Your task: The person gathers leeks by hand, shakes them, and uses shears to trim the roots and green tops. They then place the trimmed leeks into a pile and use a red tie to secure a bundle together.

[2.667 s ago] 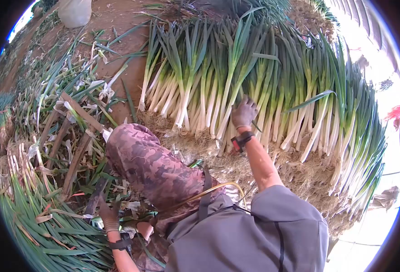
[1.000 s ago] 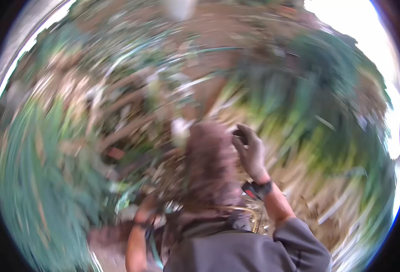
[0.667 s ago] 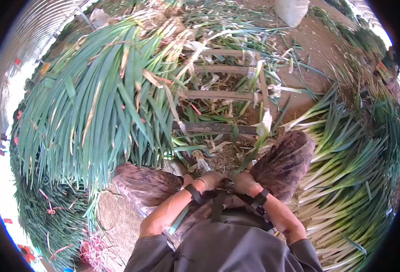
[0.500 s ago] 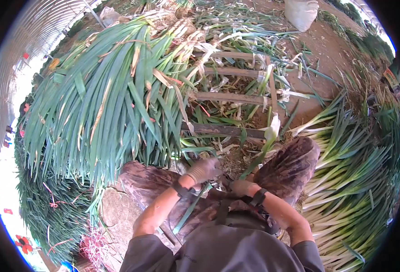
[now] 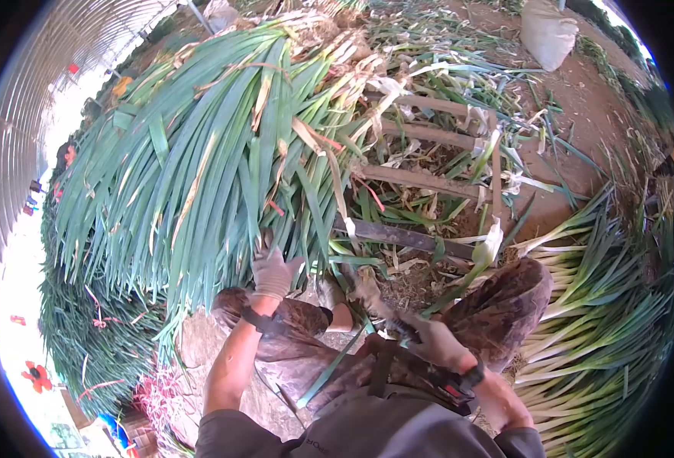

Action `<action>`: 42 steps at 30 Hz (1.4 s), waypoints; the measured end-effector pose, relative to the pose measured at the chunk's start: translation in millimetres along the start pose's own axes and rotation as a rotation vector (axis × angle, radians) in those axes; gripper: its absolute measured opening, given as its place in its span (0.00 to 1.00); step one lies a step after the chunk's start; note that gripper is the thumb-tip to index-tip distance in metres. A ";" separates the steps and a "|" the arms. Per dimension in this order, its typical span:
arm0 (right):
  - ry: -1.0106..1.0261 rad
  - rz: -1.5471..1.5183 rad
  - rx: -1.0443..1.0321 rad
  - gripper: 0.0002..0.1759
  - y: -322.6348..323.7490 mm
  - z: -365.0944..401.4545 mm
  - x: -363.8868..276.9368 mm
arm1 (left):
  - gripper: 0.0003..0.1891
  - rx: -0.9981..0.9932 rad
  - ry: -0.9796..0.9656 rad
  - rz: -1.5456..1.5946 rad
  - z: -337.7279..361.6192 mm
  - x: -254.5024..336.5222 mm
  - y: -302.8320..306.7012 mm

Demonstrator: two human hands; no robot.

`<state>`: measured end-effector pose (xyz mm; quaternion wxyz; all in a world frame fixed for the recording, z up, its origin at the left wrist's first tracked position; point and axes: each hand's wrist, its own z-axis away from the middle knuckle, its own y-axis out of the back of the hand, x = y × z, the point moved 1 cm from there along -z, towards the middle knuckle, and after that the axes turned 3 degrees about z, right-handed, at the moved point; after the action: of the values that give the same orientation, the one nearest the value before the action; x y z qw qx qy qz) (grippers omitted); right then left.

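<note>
My left hand (image 5: 273,275), in a pale glove, is at the lower edge of a big heap of green onions (image 5: 192,168). Its thumb stands apart, and the fingertips touch the hanging green leaves. Over my lap my right hand (image 5: 438,343), also gloved, has its fingers curled by a dark object (image 5: 405,330) that I cannot make out. Just beyond it is a blurred, straw-coloured strip (image 5: 371,294). A single green onion (image 5: 486,248) leans by my right knee, white end up. One loose green leaf (image 5: 329,370) lies across my lap.
A wooden slatted frame (image 5: 421,182) lies ahead among leaf scraps. Stripped green onions (image 5: 581,328) are laid in a row at my right. More dark green bundles (image 5: 92,336) and pink ties (image 5: 161,401) are at left. A whitish sack (image 5: 548,34) stands at the back right.
My left hand has moved from my lap up and left to the leaves of the heap, its thumb now apart. My right hand has shifted slightly right and down. The view has turned a little left.
</note>
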<state>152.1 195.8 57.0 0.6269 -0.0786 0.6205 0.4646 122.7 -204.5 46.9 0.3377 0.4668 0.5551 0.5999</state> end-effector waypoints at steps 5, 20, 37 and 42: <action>-0.103 0.112 0.641 0.30 32.5 -17.8 -4.3 | 0.61 0.166 0.009 0.069 -8.8 -21.0 -5.5; 0.016 0.209 0.497 0.42 23.8 -143.9 -18.4 | 0.63 0.043 0.068 0.015 0.5 -21.6 -13.1; -0.105 -1.349 0.272 0.20 -55.4 -411.5 -0.9 | 0.72 -0.040 0.132 0.167 -67.4 -61.3 -111.1; -0.147 -1.405 0.263 0.20 -64.6 -427.5 12.9 | 0.53 -0.177 0.371 0.638 -74.4 -7.5 -75.7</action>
<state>-107.9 -122.4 -77.9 0.8220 -0.3519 0.4304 -0.1232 47.1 -225.8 -24.9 0.0666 0.4688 0.3797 0.7947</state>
